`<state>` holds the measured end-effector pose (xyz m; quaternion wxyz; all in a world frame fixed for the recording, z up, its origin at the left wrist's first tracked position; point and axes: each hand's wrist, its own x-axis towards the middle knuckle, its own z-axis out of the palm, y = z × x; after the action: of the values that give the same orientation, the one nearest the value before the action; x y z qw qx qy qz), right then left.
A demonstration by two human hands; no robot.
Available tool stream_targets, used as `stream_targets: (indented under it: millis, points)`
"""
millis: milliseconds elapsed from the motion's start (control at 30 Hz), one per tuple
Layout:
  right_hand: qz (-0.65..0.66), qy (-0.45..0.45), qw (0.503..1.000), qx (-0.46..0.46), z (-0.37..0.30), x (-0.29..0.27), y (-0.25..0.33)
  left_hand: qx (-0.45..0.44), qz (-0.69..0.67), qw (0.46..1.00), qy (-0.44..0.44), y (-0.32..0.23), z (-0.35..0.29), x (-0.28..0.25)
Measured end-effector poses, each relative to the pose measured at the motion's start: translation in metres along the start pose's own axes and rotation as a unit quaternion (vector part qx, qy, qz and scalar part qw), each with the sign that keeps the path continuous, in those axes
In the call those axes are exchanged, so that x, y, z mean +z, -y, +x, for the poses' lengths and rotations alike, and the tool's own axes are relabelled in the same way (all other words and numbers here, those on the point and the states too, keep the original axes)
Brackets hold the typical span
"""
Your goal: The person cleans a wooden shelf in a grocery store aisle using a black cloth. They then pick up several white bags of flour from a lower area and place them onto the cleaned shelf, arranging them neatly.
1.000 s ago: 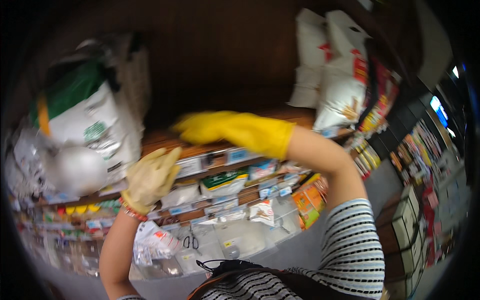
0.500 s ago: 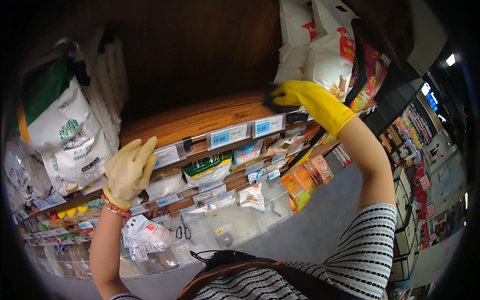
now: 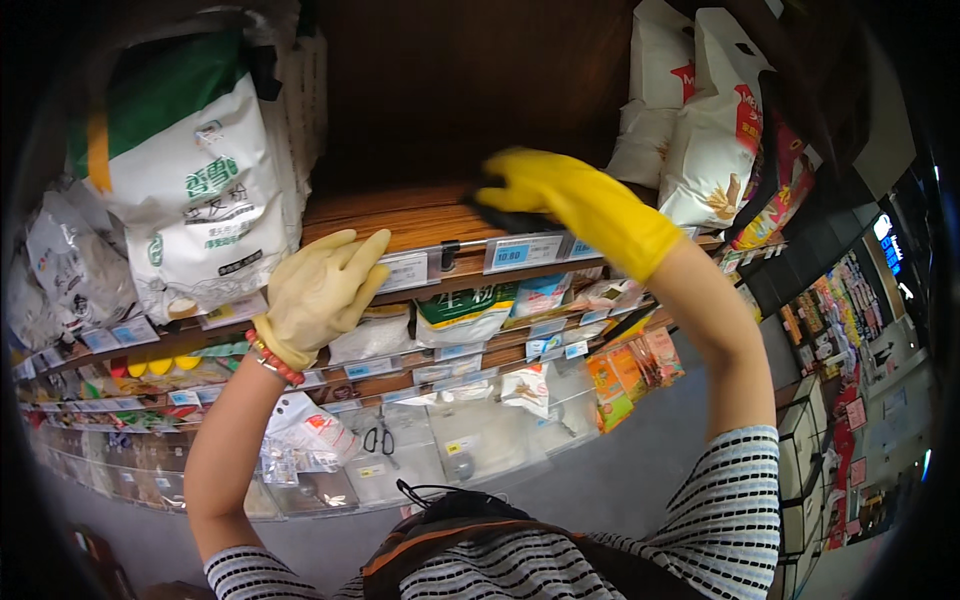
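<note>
My right hand (image 3: 545,190), in a long yellow rubber glove, presses a dark cloth (image 3: 507,214) onto the brown wooden shelf (image 3: 400,216). The fingers curl over the cloth and are somewhat blurred; part of the cloth is hidden beneath them. At the shelf's front edge, my left hand (image 3: 318,292) rests in a cream-coloured glove. Its fingers are stretched out and hold nothing, beside a price label (image 3: 405,272). A red beaded bracelet (image 3: 270,357) circles the left wrist. Close to that hand, a large white and green flour bag (image 3: 215,190) stands upright.
White flour bags (image 3: 715,130) stand at the shelf's right end. Below hang lower shelves with small packets (image 3: 465,315) and a row of clear bins (image 3: 400,445). Scissors (image 3: 380,432) hang in front of the bins. Orange packets (image 3: 620,380) are by the aisle at right.
My right hand has swept the cloth leftward along the shelf. The view has shifted, so the shelves and bags appear further right. My left hand stays at the shelf edge.
</note>
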<state>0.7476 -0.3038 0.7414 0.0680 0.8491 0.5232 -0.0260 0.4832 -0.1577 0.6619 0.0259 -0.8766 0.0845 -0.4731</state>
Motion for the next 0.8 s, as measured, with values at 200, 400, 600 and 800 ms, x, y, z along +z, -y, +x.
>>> stream_targets:
  millis: [200, 400, 600, 800]
  points:
    - [0.075, 0.039, 0.967, -0.242, 0.039, -0.018, 0.103, -0.004, 0.023, 1.0, 0.01, -0.009, 0.008, -0.002]
    - [0.079, -0.066, 0.981, -0.164, 0.027, -0.007, 0.125, -0.011, 0.032, 0.999, 0.018, -0.006, 0.004, -0.005]
    - [0.309, -0.179, 0.931, -0.078, 0.019, -0.005, 0.096, 0.023, 0.004, 1.0, 0.004, -0.014, 0.013, -0.001]
    - [0.605, -0.377, 0.69, -0.127, -0.122, -0.027, 0.032, -0.007, -0.003, 0.997, 0.075, -0.021, 0.017, -0.023]
